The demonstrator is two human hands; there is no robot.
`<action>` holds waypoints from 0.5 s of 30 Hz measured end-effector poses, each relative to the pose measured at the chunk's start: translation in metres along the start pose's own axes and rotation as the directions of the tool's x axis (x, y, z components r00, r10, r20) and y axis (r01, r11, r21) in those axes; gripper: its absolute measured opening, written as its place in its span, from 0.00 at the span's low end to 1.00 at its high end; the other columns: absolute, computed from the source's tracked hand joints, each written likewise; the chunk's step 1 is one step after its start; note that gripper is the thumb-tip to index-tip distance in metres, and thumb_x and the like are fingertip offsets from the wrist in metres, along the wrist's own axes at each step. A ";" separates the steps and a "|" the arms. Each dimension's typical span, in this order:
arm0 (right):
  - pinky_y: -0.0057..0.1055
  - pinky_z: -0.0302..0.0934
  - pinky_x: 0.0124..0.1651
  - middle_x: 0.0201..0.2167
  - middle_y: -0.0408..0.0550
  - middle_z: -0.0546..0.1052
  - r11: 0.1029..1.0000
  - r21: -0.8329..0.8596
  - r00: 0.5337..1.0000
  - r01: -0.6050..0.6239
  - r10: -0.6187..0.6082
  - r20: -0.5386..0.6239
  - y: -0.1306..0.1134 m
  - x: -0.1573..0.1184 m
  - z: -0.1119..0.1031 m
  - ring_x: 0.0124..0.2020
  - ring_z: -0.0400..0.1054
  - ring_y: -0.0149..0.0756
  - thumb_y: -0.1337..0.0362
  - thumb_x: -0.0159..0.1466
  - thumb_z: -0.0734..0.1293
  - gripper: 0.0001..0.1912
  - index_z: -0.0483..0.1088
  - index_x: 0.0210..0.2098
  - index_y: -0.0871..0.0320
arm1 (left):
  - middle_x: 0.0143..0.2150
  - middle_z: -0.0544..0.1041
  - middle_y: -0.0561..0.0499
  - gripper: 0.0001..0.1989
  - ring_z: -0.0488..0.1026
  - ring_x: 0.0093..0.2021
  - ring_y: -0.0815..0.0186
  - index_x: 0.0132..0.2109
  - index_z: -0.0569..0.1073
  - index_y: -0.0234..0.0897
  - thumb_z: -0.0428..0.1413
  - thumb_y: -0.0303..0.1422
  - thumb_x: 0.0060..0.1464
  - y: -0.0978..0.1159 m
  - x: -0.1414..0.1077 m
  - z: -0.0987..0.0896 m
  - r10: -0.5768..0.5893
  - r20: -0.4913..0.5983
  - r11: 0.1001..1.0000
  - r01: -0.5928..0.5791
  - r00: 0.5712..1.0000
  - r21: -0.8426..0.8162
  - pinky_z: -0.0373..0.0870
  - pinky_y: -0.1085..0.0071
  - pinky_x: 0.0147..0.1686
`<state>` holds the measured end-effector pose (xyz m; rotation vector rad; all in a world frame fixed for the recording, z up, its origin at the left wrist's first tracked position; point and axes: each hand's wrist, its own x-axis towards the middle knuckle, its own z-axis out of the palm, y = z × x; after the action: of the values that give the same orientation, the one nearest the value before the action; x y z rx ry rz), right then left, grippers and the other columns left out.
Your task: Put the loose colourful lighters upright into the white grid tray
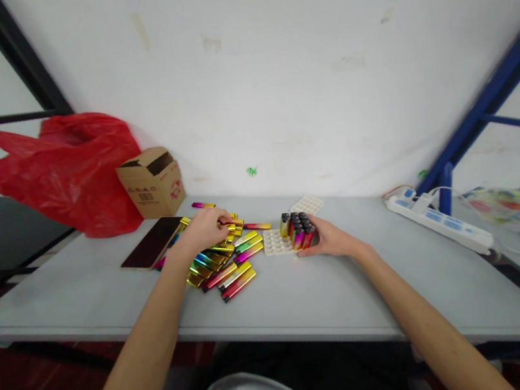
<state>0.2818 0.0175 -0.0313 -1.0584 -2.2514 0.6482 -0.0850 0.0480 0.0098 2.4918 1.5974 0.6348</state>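
Shiny metallic lighters in gold, red, purple and green lie in a loose pile (215, 257) on the table. Over the far side of this pile, my left hand (206, 228) is closed, its fingertips pinching a gold-orange lighter (233, 223). A white tray with rows of round holes (277, 243) lies right of the pile. Several lighters with black tops (299, 231) stand upright in a block on the tray's right part. My right hand (324, 237) is curled around the right side of that block, thumb at the near edge; its far fingers are partly hidden.
Another white holed tray (307, 205) lies behind, near the wall. To the left are a dark flat panel (152, 242), an open cardboard box (153, 185) and a red plastic bag (76, 177). A white power strip (440, 223) with cables runs along the right side.
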 end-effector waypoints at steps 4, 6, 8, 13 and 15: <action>0.54 0.61 0.65 0.60 0.58 0.73 1.000 0.005 1.000 -0.002 0.002 -0.002 0.001 0.000 0.000 0.59 0.69 0.57 0.47 0.49 0.81 0.49 0.64 0.64 0.57 | 0.45 0.84 0.43 0.17 0.77 0.48 0.49 0.40 0.83 0.40 0.58 0.28 0.41 -0.008 -0.001 0.000 -0.038 0.024 0.999 0.038 0.999 -0.008 0.71 0.61 0.52; 0.55 0.60 0.66 0.61 0.59 0.72 1.000 0.012 1.000 -0.007 0.007 0.001 0.001 0.000 0.000 0.60 0.68 0.57 0.47 0.49 0.81 0.50 0.63 0.65 0.57 | 0.45 0.84 0.43 0.15 0.77 0.49 0.48 0.41 0.83 0.40 0.59 0.29 0.43 -0.009 -0.001 0.001 -0.054 0.037 0.998 0.055 0.998 -0.031 0.70 0.60 0.54; 0.55 0.59 0.67 0.62 0.59 0.71 1.000 0.015 1.000 -0.012 0.012 0.007 0.001 0.000 0.000 0.62 0.67 0.58 0.48 0.49 0.81 0.50 0.63 0.65 0.58 | 0.45 0.84 0.41 0.14 0.77 0.48 0.48 0.42 0.83 0.39 0.59 0.32 0.47 -0.009 0.000 -0.001 -0.041 0.035 0.998 0.042 0.999 -0.056 0.69 0.58 0.55; 0.54 0.59 0.67 0.63 0.60 0.71 1.000 0.007 1.000 -0.008 0.008 0.015 0.000 0.000 -0.001 0.63 0.66 0.57 0.47 0.50 0.81 0.50 0.62 0.65 0.58 | 0.50 0.82 0.40 0.18 0.76 0.51 0.51 0.50 0.81 0.37 0.54 0.41 0.59 0.005 0.000 -0.008 0.019 -0.127 0.988 -0.038 0.992 -0.147 0.67 0.60 0.56; 0.55 0.60 0.66 0.62 0.59 0.72 1.000 0.004 1.000 -0.004 0.004 0.012 0.000 0.000 -0.001 0.61 0.67 0.57 0.47 0.50 0.81 0.50 0.63 0.65 0.58 | 0.47 0.83 0.42 0.21 0.76 0.45 0.54 0.53 0.80 0.37 0.54 0.43 0.61 0.015 -0.001 -0.011 0.001 -0.194 0.977 -0.043 0.981 -0.211 0.69 0.63 0.50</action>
<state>0.2823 0.0172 -0.0305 -1.0595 -2.2579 0.6621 -0.0770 0.0395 0.0241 2.3541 1.4713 1.0225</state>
